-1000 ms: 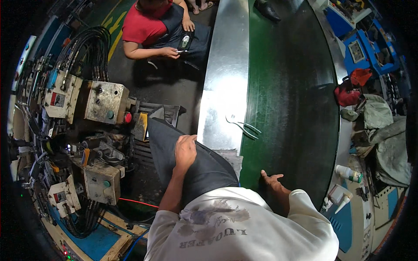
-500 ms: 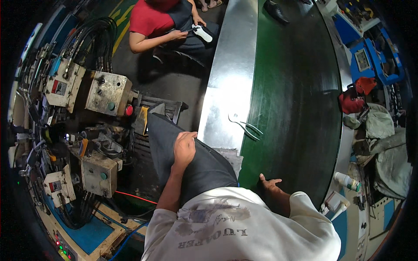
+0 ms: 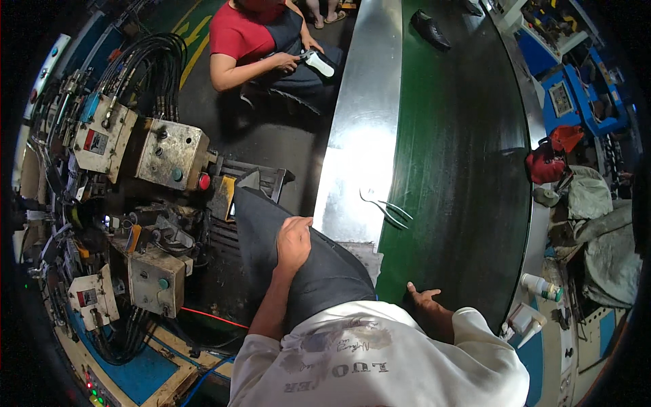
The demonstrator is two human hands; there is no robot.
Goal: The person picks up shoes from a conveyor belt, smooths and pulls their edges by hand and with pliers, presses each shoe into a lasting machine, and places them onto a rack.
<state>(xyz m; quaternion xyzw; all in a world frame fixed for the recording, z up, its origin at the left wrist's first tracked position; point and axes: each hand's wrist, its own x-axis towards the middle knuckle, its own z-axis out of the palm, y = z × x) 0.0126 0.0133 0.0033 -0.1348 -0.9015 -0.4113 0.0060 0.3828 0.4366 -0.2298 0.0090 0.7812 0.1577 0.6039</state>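
Observation:
My left hand (image 3: pixel 293 242) rests with curled fingers on my own thigh (image 3: pixel 285 244), clad in dark grey trousers, holding nothing. My right hand (image 3: pixel 423 300) lies flat with spread fingers on the near edge of the dark green conveyor belt (image 3: pixel 461 149). A pair of thin metal pincers (image 3: pixel 384 205) lies on the seam between the shiny steel side plate (image 3: pixel 356 156) and the belt, apart from both hands. A black shoe (image 3: pixel 431 28) lies far up the belt.
A seated person in a red shirt (image 3: pixel 244 34) holds a white object (image 3: pixel 317 63) at the far side. Grey control boxes (image 3: pixel 171 154) with buttons, hoses and cables fill the left. Bottles (image 3: pixel 541 286), rags and blue trays sit right of the belt.
The view has shifted, so the seated person and the machines sit lower in frame. My hands have stayed on my thigh and on the belt edge.

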